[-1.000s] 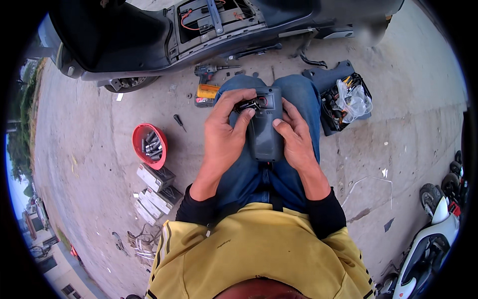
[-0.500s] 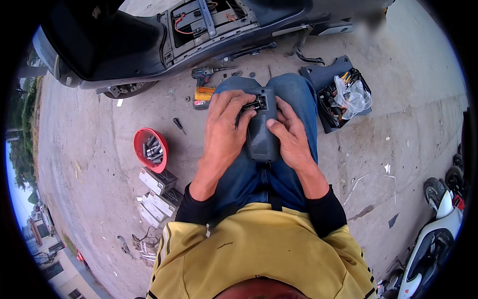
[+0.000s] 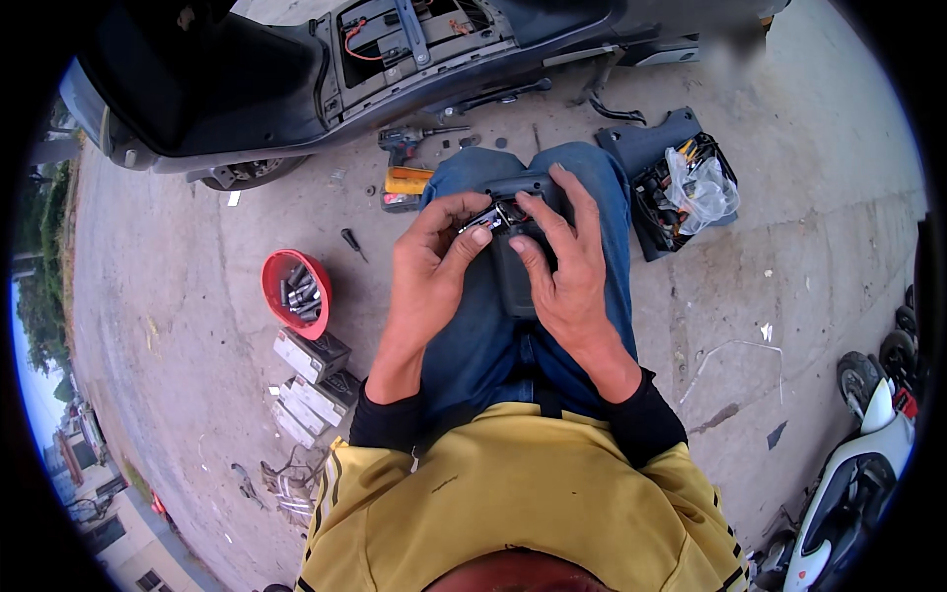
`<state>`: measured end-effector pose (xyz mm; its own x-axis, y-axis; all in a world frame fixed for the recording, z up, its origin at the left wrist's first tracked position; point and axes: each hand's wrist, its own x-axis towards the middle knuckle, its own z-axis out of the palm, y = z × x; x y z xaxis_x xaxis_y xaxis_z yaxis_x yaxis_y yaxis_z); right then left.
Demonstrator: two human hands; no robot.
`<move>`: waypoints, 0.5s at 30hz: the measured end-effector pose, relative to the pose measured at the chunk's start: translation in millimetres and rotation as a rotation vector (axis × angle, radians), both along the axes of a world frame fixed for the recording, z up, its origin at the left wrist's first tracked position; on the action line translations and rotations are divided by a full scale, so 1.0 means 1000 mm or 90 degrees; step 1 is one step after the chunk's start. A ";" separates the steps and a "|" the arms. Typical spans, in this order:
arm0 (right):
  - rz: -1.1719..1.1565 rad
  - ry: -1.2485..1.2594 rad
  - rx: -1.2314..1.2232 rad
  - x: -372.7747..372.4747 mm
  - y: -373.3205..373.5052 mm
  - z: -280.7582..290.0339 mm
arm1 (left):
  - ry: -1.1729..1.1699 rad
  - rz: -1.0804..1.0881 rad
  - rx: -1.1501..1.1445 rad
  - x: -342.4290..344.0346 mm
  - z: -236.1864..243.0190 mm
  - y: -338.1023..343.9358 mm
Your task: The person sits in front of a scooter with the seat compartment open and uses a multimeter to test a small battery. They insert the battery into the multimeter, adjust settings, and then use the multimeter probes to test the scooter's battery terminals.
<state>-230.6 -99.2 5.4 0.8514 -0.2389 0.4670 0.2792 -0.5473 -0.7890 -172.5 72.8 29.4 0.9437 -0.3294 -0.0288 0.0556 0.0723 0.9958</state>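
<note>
A dark grey handheld device lies back up across my thighs, with an opening near its far end. My left hand pinches a small black-and-silver block that looks like a battery between thumb and fingers, tilted beside that opening. My right hand curls over the device's right side. Its thumb rests on the casing, and one fingertip reaches the block's right end, where a bit of red, perhaps a wire, shows. The fingers partly hide the opening.
A scooter with an opened compartment stands ahead. Left are a cordless driver, a screwdriver, a red bowl-shaped container of metal cylinders and several boxes. To the right sit a dark tool case and a white scooter.
The block has come out of the device's opening in my left hand, moving slightly left and nearer. My right hand has moved from the device's edge over its top, fingers at the block.
</note>
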 end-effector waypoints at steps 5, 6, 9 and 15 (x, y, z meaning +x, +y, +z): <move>0.013 -0.067 -0.131 0.011 -0.014 0.005 | 0.021 -0.034 0.062 0.001 0.002 0.005; 0.023 -0.073 -0.137 0.013 -0.016 0.003 | 0.026 -0.039 0.075 0.001 0.003 0.005; 0.035 -0.086 -0.166 0.017 -0.020 0.000 | 0.012 -0.059 0.067 -0.001 0.004 0.002; 0.072 -0.107 -0.215 0.016 -0.025 -0.001 | -0.232 -0.095 0.282 -0.001 0.011 0.002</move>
